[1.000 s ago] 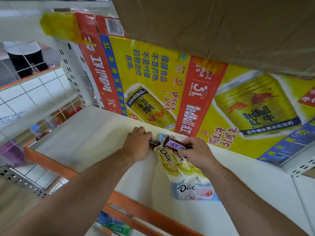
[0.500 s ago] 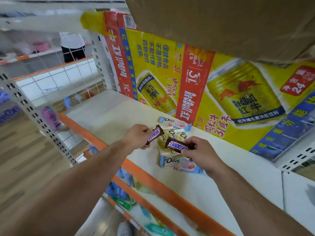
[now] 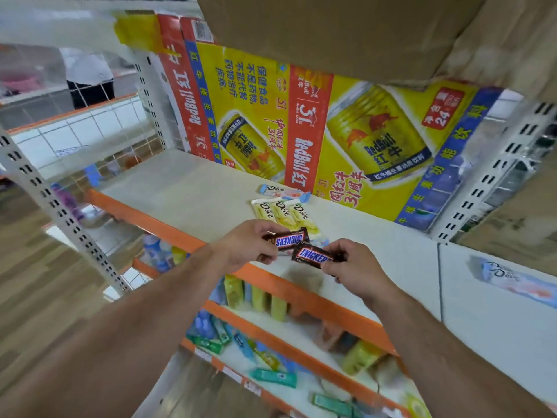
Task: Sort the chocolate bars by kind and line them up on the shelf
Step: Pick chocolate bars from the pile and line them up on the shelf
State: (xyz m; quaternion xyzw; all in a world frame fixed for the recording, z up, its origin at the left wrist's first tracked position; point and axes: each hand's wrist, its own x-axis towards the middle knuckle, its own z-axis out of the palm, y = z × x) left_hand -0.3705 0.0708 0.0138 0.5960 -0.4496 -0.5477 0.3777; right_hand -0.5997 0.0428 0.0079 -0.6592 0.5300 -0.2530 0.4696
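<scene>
Pinching the upper Snickers bar (image 3: 287, 239) in the left hand (image 3: 250, 245) and the lower Snickers bar (image 3: 313, 256) in the right hand (image 3: 355, 267), just beside each other over the shelf (image 3: 196, 194) front edge, long axes near 9-to-3. Beyond at 12 o'clock, the yellow Dove bars (image 3: 283, 212); at 10, bare shelf, probably nearer the left.

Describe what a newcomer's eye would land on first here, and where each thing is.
A huge yellow Red Bull carton fills the back of the shelf. Front and centre, the left hand grips the upper Snickers, the right hand the lower Snickers. Behind them three yellow Dove bars lie side by side.
</scene>
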